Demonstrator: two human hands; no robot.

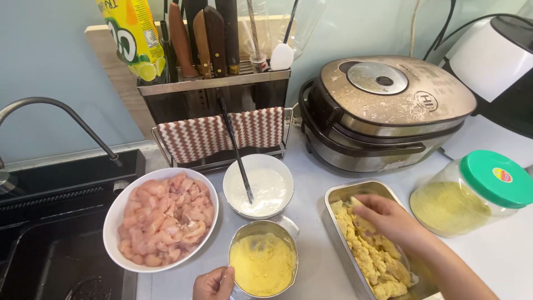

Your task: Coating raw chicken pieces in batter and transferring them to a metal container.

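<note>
Gripping the near rim of a small round metal cup of yellow crumb coating point(262, 265), the left hand point(212, 285) shows at the bottom edge of the view, its fingers point(227, 276) closed on that rim. The cup stands on the pale grey surface point(315, 244), and everything else is placed from it. Just to its right lies a rectangular metal tray point(338, 195) holding pieces coated in yellow crumbs point(377, 266). The right hand point(388, 219) rests on those pieces in the tray, palm down, fingers point(362, 203) curled together on them; whether they pinch a single piece cannot be told. Directly behind the cup sits a white round bowl of white batter point(259, 186) with a pair of dark chopsticks point(236, 150) leaning in it. To the cup's left is a white oval dish of raw pink chicken pieces point(162, 219), and beyond that dish a black sink point(44, 244) under a curved grey tap point(55, 111). Well to the right of the cup, past the tray, stands a clear jar with a green lid point(472, 191), holding yellow crumbs. Behind the bowl, a metal knife rack point(214, 83) carries a zigzag-striped cloth point(222, 133), and a silver rice cooker point(386, 111) sits to the rack's right.
</note>
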